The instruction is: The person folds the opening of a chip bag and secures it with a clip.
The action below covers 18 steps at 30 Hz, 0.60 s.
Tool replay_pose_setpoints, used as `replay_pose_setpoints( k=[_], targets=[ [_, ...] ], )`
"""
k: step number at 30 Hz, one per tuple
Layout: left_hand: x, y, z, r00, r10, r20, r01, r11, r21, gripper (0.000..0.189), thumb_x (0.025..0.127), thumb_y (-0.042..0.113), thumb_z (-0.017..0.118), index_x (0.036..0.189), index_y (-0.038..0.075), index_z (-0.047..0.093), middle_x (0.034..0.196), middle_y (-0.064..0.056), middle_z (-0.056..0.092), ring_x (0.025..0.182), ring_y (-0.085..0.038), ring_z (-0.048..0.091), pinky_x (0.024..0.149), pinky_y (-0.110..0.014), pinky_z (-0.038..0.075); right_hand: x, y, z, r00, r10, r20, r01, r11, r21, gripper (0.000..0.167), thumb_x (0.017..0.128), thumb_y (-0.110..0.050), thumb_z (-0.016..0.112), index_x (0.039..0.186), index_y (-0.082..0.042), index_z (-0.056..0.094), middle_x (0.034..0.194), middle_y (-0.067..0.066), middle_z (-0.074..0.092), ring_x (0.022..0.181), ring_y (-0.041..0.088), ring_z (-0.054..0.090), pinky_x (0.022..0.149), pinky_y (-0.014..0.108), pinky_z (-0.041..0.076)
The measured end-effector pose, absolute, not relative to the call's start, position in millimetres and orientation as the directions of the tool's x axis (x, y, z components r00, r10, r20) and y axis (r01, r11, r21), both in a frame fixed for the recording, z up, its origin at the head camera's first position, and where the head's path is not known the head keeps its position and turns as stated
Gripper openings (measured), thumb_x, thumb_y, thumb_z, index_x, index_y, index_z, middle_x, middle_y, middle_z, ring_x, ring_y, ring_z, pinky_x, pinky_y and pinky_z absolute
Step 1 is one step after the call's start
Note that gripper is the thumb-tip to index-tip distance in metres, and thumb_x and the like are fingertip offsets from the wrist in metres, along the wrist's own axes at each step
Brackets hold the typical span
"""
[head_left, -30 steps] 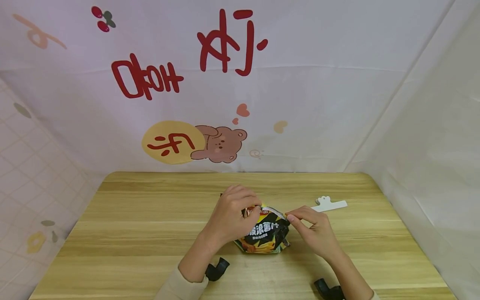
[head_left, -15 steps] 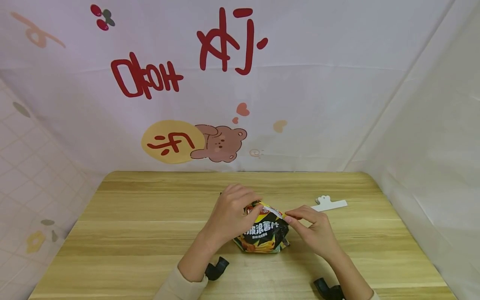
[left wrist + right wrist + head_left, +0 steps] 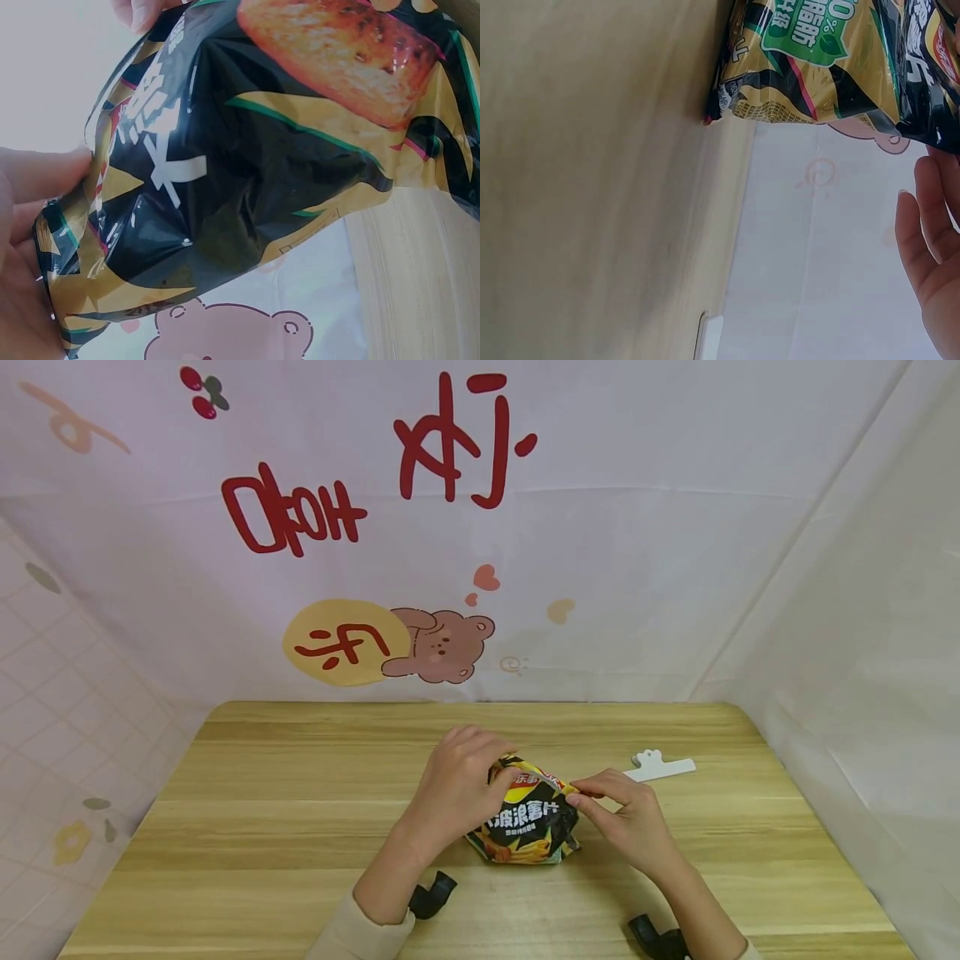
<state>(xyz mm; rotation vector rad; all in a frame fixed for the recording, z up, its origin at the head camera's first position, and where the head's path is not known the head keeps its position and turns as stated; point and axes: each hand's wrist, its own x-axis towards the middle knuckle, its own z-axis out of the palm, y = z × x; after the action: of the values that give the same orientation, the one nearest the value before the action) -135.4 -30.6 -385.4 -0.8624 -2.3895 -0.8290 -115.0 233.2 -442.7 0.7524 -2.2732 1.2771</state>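
A black and yellow bag of potato chips [image 3: 521,827] stands on the table, its front facing me. My left hand [image 3: 465,781] grips its upper left side, the thumb in front. At the top right corner my right hand [image 3: 630,822] pinches the bag's edge between thumb and fingers. Along the top, a band of the bag looks folded. In the left wrist view the crinkled bag [image 3: 225,172] fills most of the picture, with my left hand [image 3: 30,255] at its edge. The right wrist view has the bag's side [image 3: 825,82] above my right fingers [image 3: 911,232].
A white clip [image 3: 658,767] lies on the wooden table [image 3: 300,793] just behind my right hand. Two black curved pieces [image 3: 432,896] show beside my wrists. A white printed cloth [image 3: 637,568] hangs behind the table and along its sides.
The top band of the bag has shifted, so more of the printed front and red logo shows between my hands. Both hands keep their hold and have barely moved.
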Motion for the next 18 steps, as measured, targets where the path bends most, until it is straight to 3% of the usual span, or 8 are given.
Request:
replay_pose_setpoints(
  k=[9, 18],
  targets=[
    [-136.4, -29.8, -385.1, -0.731, 0.370, 0.574, 0.649, 0.637, 0.415, 0.017, 0.089, 0.016, 0.085, 0.105, 0.012, 0.081, 0.102, 0.001, 0.079, 0.100, -0.018, 0.071, 0.093, -0.038, 0.051, -115.6, 232.4, -442.3, -0.761, -0.252, 0.598, -0.640, 0.446, -0.626, 0.029, 0.078, 0.014, 0.084, 0.097, -0.008, 0.082, 0.088, 0.007, 0.076, 0.083, 0.011, 0.068, 0.070, 0.015, 0.051],
    [-137.5, -29.8, -385.2, -0.739, 0.344, 0.579, 0.643, 0.617, 0.453, 0.012, 0.086, 0.011, 0.088, 0.096, 0.012, 0.082, 0.094, 0.001, 0.080, 0.094, -0.018, 0.071, 0.090, -0.039, 0.051, -115.7, 229.8, -440.8, -0.736, -0.249, 0.629, -0.662, 0.455, -0.595, 0.027, 0.075, 0.016, 0.085, 0.089, -0.006, 0.080, 0.085, 0.000, 0.075, 0.078, 0.010, 0.066, 0.067, 0.014, 0.050]
  ],
)
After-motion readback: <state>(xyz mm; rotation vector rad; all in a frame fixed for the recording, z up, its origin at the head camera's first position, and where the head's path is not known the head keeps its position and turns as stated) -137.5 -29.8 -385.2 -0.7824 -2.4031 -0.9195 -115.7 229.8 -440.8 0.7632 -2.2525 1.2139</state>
